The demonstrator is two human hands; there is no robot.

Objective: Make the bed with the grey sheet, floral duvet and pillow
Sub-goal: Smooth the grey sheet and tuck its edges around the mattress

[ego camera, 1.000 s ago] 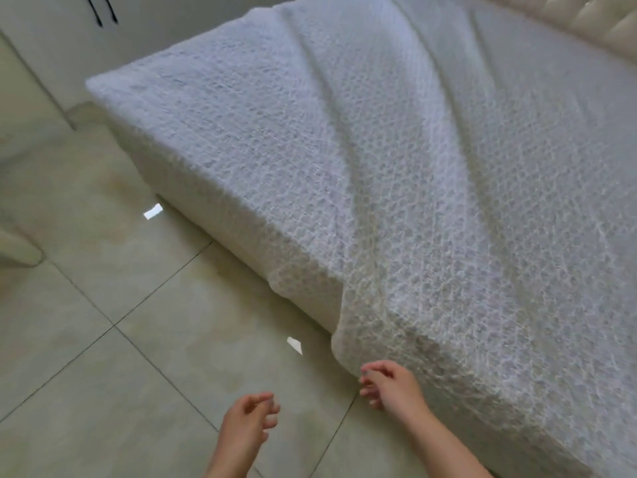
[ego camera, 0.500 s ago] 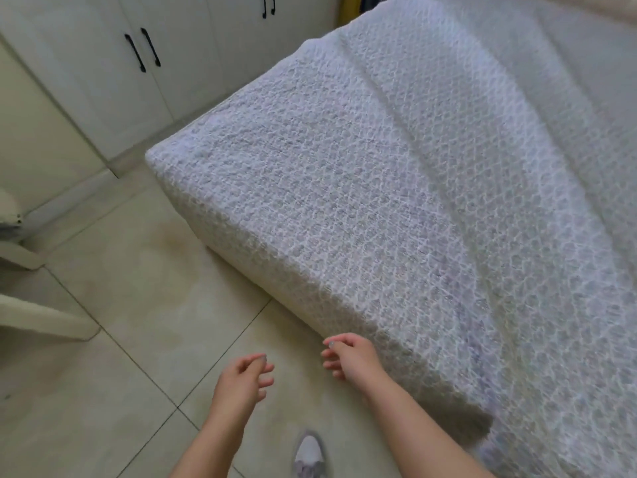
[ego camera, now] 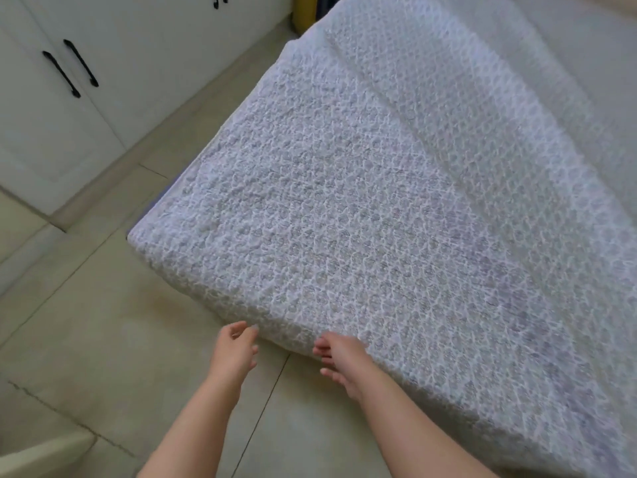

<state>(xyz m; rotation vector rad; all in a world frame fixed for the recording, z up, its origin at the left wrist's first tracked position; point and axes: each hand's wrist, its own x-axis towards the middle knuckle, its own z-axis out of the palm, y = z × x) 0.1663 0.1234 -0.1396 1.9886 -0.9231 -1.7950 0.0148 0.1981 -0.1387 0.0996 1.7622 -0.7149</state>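
Observation:
A grey textured sheet [ego camera: 396, 208] covers the bed and hangs over its near side. Long creases run across it toward the far right. My left hand [ego camera: 236, 351] reaches to the hanging edge of the sheet, fingers loosely bent, fingertips close to the fabric. My right hand [ego camera: 339, 358] is at the sheet's lower edge a little to the right, fingers spread and relaxed, holding nothing. Neither the floral duvet nor the pillow is in view.
White cupboard doors [ego camera: 51, 108] with black handles [ego camera: 81, 63] stand at the far left. Beige floor tiles [ego camera: 103, 322] lie between me and the bed. A yellow object [ego camera: 305, 10] shows by the bed's far corner. A pale furniture edge [ego camera: 38, 453] is at the bottom left.
I have stepped left along the bed toward its corner, and the view has shifted that way. Both hands have risen to the sheet's hanging edge, and the right hand's fingers have spread.

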